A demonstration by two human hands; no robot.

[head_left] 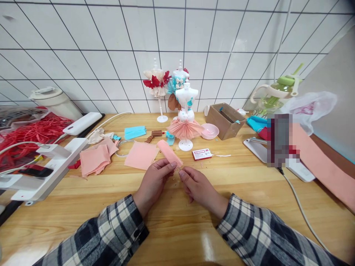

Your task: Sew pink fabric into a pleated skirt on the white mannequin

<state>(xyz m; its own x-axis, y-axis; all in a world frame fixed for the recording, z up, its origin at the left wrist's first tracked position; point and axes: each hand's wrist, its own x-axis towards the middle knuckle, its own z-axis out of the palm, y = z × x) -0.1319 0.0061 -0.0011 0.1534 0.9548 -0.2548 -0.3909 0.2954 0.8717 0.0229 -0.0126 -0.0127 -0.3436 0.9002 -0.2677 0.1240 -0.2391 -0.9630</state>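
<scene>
My left hand (154,181) pinches the lower end of a folded strip of pink crepe paper (168,151) between thumb and fingers. Close beside it, my right hand (200,185) is closed in a pinch near that same end; something thin seems to show between the fingertips, too small to name. A flat pink crepe paper square (141,155) lies just left of the strip. Behind the hands stands a small white dress form (186,96) with a pleated pink paper skirt (185,128) around its lower part.
Two more dressed forms (159,83) stand by the tiled wall. A cardboard box (230,127), pink bowl (210,131) and small red-and-white box (202,154) are to the right. More pink paper (95,160) and a power strip (52,173) lie left; a long pink paper strip (321,159) lies far right.
</scene>
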